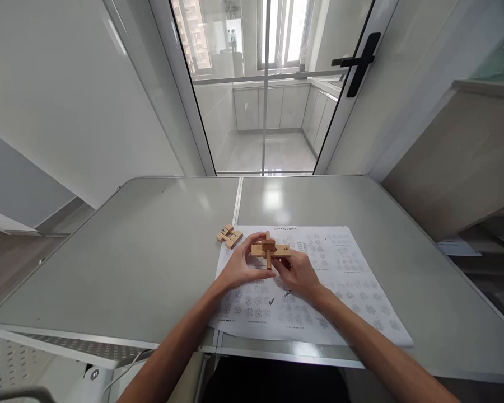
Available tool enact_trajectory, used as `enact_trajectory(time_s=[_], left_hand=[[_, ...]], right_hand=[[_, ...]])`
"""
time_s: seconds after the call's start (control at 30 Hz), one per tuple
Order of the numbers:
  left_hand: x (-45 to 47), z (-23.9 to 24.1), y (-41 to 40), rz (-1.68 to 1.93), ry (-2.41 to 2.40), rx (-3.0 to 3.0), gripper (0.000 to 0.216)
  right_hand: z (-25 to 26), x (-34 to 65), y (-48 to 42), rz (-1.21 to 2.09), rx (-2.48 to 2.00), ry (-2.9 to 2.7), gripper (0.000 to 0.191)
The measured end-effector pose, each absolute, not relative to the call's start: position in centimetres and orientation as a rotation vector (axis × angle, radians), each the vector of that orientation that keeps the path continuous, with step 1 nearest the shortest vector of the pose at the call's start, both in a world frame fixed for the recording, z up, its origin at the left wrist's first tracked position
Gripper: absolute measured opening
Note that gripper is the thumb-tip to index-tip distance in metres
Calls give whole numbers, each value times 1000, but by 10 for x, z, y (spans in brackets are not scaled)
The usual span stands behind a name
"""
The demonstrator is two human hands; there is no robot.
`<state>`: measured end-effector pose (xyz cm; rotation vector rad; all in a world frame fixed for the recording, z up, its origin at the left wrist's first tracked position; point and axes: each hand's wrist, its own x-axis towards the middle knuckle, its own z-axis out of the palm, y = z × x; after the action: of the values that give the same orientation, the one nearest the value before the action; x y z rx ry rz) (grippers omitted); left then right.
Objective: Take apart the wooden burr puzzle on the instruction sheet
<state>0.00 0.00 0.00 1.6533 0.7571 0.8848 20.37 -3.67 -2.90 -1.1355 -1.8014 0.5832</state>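
Note:
A partly joined wooden puzzle point(270, 248) of crossed notched bars is held just above a printed paper sheet point(344, 280). My left hand point(243, 263) grips its left side and my right hand point(297, 272) grips its right and lower side. Both hands close on the same piece. Two loose wooden bars point(229, 235), lying side by side with a number on one, rest on the table at the sheet's far left corner, a short way left of my left hand.
The grey table point(130, 263) has a seam down its middle and edges close on every side. A glass sliding door point(269, 84) with a black handle point(359, 61) stands behind it. A wooden counter point(466, 151) is at the right.

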Motion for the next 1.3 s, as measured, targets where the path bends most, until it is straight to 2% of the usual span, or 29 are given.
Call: enact_trajectory(time_s=[0.53, 1.03, 1.3], left_hand=[[0, 2, -3, 878, 862, 1722, 94], [1, 5, -1, 833, 844, 1694, 87], [1, 2, 0, 854, 849, 1663, 86]], right_hand=[[-32, 205, -37, 534, -1151, -1841, 30], [-29, 205, -37, 505, -1150, -1875, 31], [-26, 204, -37, 613, -1137, -1822, 25]])
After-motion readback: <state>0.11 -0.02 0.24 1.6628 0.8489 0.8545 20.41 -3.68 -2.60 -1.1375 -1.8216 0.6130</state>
